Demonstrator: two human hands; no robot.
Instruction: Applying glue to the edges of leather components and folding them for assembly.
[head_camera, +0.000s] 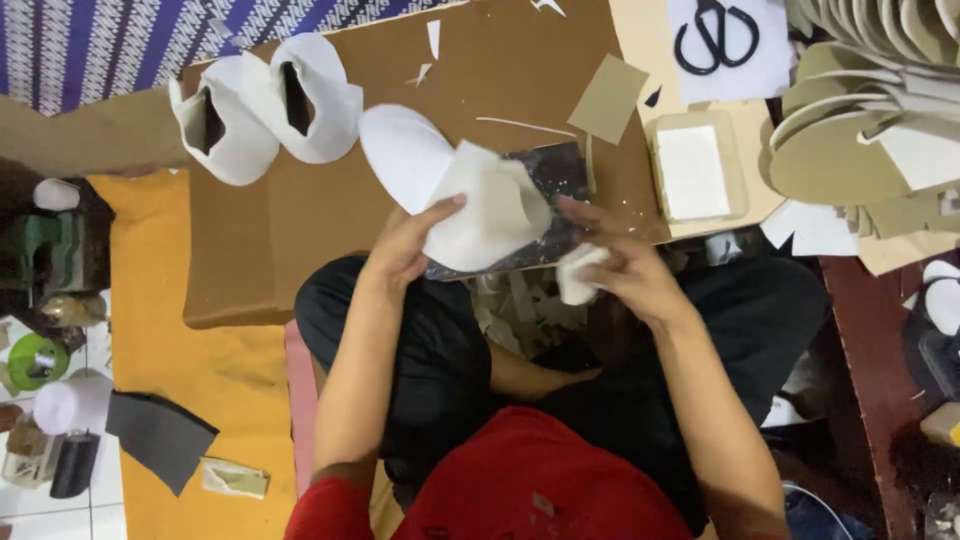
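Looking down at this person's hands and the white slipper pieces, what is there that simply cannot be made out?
Head view only:
- Underside of the white slipper piece: turned away, partly covered by the left hand.
- White wad: mostly wrapped by the right hand, so its kind is unclear.
- Stack of soles: cut off by the right edge.
- Dark slab: largely hidden behind the slipper.

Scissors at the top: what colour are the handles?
Black, on the scissors lying on white paper; head view.

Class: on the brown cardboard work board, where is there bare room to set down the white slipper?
Free: the brown cardboard board below the two finished white slippers, left of the left hand. Also the orange mat. Crowded: the right side, around the white tray and stacked tan soles.
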